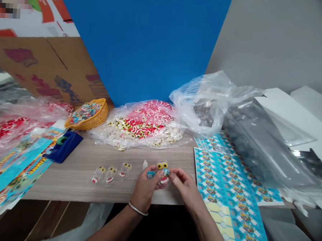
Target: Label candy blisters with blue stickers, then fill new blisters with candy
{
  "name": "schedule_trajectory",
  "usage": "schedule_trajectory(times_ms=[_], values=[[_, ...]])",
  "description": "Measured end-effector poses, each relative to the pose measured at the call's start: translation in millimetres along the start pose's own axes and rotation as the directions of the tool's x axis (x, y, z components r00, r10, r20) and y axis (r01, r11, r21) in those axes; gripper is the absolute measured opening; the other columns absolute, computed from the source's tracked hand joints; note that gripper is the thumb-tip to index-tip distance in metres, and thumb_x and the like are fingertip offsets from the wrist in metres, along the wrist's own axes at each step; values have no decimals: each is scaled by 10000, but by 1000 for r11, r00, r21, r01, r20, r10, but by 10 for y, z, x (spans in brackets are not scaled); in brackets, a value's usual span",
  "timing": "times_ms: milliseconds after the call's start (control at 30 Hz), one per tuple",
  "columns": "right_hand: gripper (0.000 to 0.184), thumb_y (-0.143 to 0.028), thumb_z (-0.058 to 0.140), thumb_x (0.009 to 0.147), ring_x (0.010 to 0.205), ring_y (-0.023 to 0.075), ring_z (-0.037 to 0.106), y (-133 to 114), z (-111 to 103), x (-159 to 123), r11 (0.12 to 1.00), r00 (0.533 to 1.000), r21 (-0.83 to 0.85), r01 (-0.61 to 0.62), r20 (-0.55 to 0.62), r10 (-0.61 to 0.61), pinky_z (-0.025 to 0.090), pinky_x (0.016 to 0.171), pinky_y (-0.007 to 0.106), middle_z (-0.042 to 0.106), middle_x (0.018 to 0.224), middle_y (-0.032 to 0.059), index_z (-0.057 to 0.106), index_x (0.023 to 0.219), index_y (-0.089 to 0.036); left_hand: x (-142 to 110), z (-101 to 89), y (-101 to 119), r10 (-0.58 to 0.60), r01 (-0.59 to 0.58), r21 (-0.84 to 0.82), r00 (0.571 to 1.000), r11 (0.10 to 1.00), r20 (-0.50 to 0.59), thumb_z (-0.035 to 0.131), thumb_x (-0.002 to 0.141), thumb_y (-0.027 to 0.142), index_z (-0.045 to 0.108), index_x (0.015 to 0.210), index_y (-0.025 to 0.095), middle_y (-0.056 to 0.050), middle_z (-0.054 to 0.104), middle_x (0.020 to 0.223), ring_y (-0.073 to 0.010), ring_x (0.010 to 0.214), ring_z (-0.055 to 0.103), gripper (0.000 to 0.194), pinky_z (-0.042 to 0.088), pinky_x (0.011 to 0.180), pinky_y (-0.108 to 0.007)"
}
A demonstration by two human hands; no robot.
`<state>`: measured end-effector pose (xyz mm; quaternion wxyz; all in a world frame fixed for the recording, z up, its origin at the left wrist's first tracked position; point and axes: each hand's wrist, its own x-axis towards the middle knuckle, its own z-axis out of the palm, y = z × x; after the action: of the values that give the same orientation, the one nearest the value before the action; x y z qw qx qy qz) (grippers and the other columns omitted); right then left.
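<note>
Holding a small clear pack (pixel 162 166) between them, the 2 hands met low over the near edge of the wood-grain table (pixel 79 188). The left hand (pixel 145 186), a white band (pixel 138 209) at its wrist, was nearly closed, thumb and fingers gripping the pack's left side. The right hand (pixel 185 187) had its fingers curled in, thumb and fingertips drawn together at the pack's right edge beside a small blue label (pixel 165 172); whether they pinched the label or only the plastic, I could not tell. The pack showed 2 yellow eyes above and a red-and-white mouth below.

Just beyond the left hand lay a white sliver (pixel 145 165). To its left, 3 more clear packs (pixel 111 175) lay in a loose row, each with eyes and a mouth. Farther left and beyond stood a blue tape dispenser (pixel 65 148), with a yellow basket (pixel 98 120) of colourful pieces behind it.

Straight ahead of the hands, an open plastic bag (pixel 147 127) spilled eye and mouth pieces. Right of the right hand spread blue label sheets (pixel 227 192), some labels gone from the nearer part; beyond them rested a big bag of clear plastic (pixel 257 143).
</note>
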<state>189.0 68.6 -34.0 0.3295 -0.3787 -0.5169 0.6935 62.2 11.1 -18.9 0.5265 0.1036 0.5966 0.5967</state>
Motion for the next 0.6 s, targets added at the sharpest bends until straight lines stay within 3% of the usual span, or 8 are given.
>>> schedule_trajectory(times_ms=[167, 267, 400, 500, 567, 600], values=[[369, -555, 659, 813, 736, 194, 574, -60, -15, -74, 997, 997, -60, 42, -64, -45, 455, 712, 295, 658, 758, 38, 647, 827, -187, 11, -57, 16, 38, -38, 3, 996, 999, 77, 848, 602, 423, 640, 971, 161, -53, 704, 881, -179, 747, 668, 498, 546, 646, -284], [377, -563, 669, 803, 716, 188, 567, -56, -49, -102, 998, 997, -56, 11, -81, -16, 444, 701, 284, 653, 740, 31, 648, 811, -187, 15, -128, 33, 72, -64, -94, 994, 993, 87, 868, 592, 342, 640, 840, 153, 7, 647, 745, -115, 662, 621, 386, 502, 658, -234], [328, -515, 658, 838, 771, 184, 581, -16, -22, -136, 999, 1000, 29, -15, -2, 15, 442, 743, 277, 677, 809, 33, 664, 868, -188, 34, -161, 1, -68, 113, -217, 976, 970, 205, 888, 567, 301, 642, 769, 132, 15, 609, 686, -85, 608, 564, 360, 454, 629, -216], [327, -512, 674, 824, 744, 179, 580, 6, 48, -154, 998, 999, 60, -30, 39, 28, 449, 729, 277, 675, 783, 29, 657, 841, -186, 47, -151, 4, -204, 298, -196, 898, 934, 390, 872, 612, 283, 668, 833, 121, -29, 647, 779, -94, 679, 574, 342, 446, 671, -219], [350, -530, 684, 806, 703, 175, 569, 15, 96, -165, 999, 999, 32, -23, 32, 22, 450, 691, 273, 660, 737, 26, 649, 797, -182, 55, -145, 28, -237, 332, -155, 869, 931, 435, 852, 650, 258, 673, 884, 138, -30, 651, 812, -92, 687, 565, 318, 433, 666, -218], [359, -537, 685, 800, 693, 176, 565, 21, 118, -171, 1000, 1000, 9, -16, 20, 16, 450, 679, 273, 655, 723, 27, 647, 780, -181, 53, -143, 37, -228, 317, -151, 876, 936, 425, 848, 654, 244, 673, 893, 151, -24, 649, 815, -95, 689, 563, 311, 429, 665, -221]])
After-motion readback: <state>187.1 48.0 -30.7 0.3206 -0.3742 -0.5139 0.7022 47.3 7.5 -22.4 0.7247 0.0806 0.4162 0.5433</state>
